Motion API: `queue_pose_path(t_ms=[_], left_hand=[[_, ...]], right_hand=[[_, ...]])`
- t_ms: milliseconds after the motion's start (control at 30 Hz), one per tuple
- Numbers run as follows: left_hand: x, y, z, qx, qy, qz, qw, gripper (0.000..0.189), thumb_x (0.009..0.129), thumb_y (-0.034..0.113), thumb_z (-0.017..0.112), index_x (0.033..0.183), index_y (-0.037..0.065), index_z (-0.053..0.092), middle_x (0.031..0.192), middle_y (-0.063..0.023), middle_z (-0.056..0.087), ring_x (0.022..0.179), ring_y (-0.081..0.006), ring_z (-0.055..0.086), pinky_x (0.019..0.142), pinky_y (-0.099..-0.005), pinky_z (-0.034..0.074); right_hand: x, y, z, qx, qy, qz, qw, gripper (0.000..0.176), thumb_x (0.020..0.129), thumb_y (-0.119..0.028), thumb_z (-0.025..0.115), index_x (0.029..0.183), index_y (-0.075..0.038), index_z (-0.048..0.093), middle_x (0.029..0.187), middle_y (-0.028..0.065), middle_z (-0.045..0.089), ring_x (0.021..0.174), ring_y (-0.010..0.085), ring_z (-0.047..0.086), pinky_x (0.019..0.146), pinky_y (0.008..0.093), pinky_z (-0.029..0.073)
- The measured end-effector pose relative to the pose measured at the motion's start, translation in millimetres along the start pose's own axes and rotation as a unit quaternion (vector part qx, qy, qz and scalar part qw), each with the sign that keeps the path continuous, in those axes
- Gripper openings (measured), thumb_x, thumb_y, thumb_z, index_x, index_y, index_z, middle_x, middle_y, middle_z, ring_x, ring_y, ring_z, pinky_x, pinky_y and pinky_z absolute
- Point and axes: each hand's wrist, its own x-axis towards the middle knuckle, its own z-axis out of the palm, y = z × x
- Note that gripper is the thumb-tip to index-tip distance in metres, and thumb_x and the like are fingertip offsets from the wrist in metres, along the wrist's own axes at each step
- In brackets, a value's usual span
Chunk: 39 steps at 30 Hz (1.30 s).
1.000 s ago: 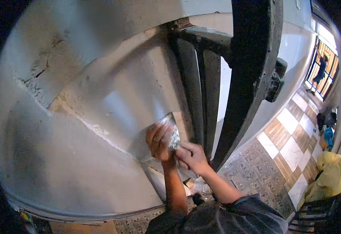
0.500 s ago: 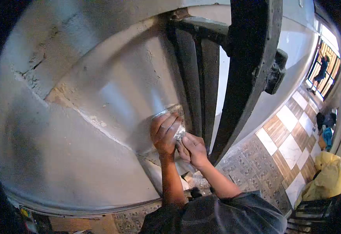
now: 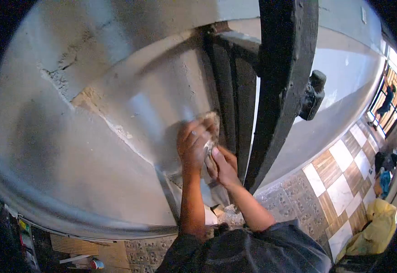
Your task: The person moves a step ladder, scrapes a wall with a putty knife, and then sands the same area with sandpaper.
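Note:
My right hand (image 3: 225,169) is closed around the handle of a putty knife (image 3: 212,122), its thumb laid along the handle. Over the face of the blade, smeared with pale filler, curl the blurred fingers of my left hand (image 3: 194,142). The blade is held close to the grey plastered wall recess (image 3: 162,100), beside dark upright bars (image 3: 221,86). Whether the blade's edge touches the plaster is hard to tell. A rough, chipped edge (image 3: 112,127) runs diagonally across the wall to the left of my hands.
A thick dark metal frame (image 3: 282,86) with a latch block (image 3: 313,95) stands right of my hands. Patterned tiles (image 3: 344,164) cover the floor, with a yellow sack (image 3: 375,223) at lower right. Another person (image 3: 386,105) stands far right. A small tub (image 3: 97,263) sits lower left.
My view has shifted, so the wall's chipped edge appears farther right and the dark frame farther left. Both hands keep their hold on the putty knife; my left fingers are more blurred.

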Motion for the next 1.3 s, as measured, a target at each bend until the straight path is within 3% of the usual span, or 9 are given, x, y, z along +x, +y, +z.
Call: queue_pose_path(t_ms=[67,100,133,200,667,733,867,1200,1300], left_hand=[[-69,-38,24,-0.212,-0.053,-0.29,0.932,0.009,0.066,0.006,0.062,0.076,0.008,0.061,0.096,-0.0104,0.059,0.091,-0.0233,0.057,0.079,-0.0352,0.045],[-29,14,-1,-0.014,0.033,-0.07,0.997,0.008,0.067,0.006,0.061,0.075,0.008,0.061,0.097,-0.0078,0.06,0.093,-0.0229,0.057,0.08,-0.0351,0.044],[-18,21,-7,-0.013,0.035,-0.066,0.997,0.008,0.067,0.006,0.061,0.075,0.008,0.061,0.097,-0.0078,0.06,0.093,-0.0229,0.057,0.08,-0.0351,0.044],[-12,30,-14,0.042,-0.001,0.015,0.999,0.007,0.068,0.007,0.062,0.075,0.01,0.062,0.095,-0.0038,0.062,0.094,-0.0221,0.056,0.082,-0.0358,0.044],[-49,4,15,0.015,0.058,0.048,0.997,0.013,0.068,0.009,0.066,0.076,0.012,0.056,0.091,-0.0011,0.063,0.088,-0.0211,0.057,0.076,-0.036,0.043],[-78,-13,18,0.06,0.022,-0.12,0.991,0.007,0.072,0.012,0.061,0.077,0.014,0.057,0.092,-0.0011,0.061,0.096,-0.0202,0.052,0.081,-0.0348,0.043],[-34,5,2,0.006,0.015,0.035,0.999,0.011,0.068,0.008,0.065,0.074,0.012,0.058,0.091,-0.001,0.062,0.093,-0.0205,0.055,0.083,-0.0369,0.041],[-34,13,4,-0.032,0.067,0.031,0.997,0.014,0.064,0.014,0.069,0.07,0.009,0.058,0.087,-0.002,0.062,0.086,-0.0228,0.057,0.076,-0.0383,0.043],[-34,13,10,-0.005,0.088,0.004,0.996,0.013,0.064,0.011,0.068,0.068,0.009,0.056,0.085,-0.0035,0.062,0.086,-0.0247,0.058,0.076,-0.04,0.044]], right_hand=[[-12,22,-12,-0.062,0.052,-0.026,0.996,0.03,0.088,-0.032,0.05,0.073,-0.006,0.051,0.051,-0.0004,0.045,0.038,0.0079,0.037,0.035,0.0222,0.027],[-11,43,-27,-0.18,0.071,-0.117,0.974,0.029,0.087,-0.03,0.051,0.07,-0.007,0.051,0.05,-0.0009,0.044,0.038,0.0078,0.037,0.036,0.022,0.027],[-11,39,-28,-0.179,0.069,-0.121,0.974,0.029,0.087,-0.03,0.051,0.07,-0.007,0.051,0.05,-0.0009,0.044,0.038,0.0078,0.037,0.036,0.022,0.027],[-20,30,-27,-0.049,0.032,0.039,0.998,0.027,0.087,-0.028,0.051,0.072,-0.006,0.052,0.05,-0.0008,0.044,0.037,0.0074,0.036,0.036,0.022,0.027],[-25,37,-36,-0.078,0.06,0.04,0.994,0.028,0.088,-0.025,0.05,0.069,-0.005,0.052,0.051,-0.0017,0.045,0.041,0.005,0.039,0.038,0.0209,0.027],[-23,60,-46,-0.101,0.056,-0.015,0.993,0.026,0.088,-0.025,0.05,0.072,-0.005,0.054,0.053,-0.0017,0.047,0.043,0.0041,0.039,0.039,0.021,0.027],[-15,61,-37,-0.119,0.085,-0.062,0.987,0.025,0.088,-0.026,0.051,0.077,-0.004,0.055,0.055,-0.0012,0.047,0.04,0.0049,0.037,0.036,0.0211,0.025],[-31,42,-22,0.034,0.07,0.071,0.994,0.025,0.09,-0.027,0.048,0.09,-0.003,0.056,0.053,-0.0009,0.044,0.037,0.007,0.036,0.034,0.0223,0.025],[-22,31,-25,-0.098,0.049,0.012,0.994,0.026,0.089,-0.027,0.048,0.09,-0.002,0.057,0.054,-0.0015,0.046,0.04,0.0069,0.038,0.037,0.0216,0.027]])
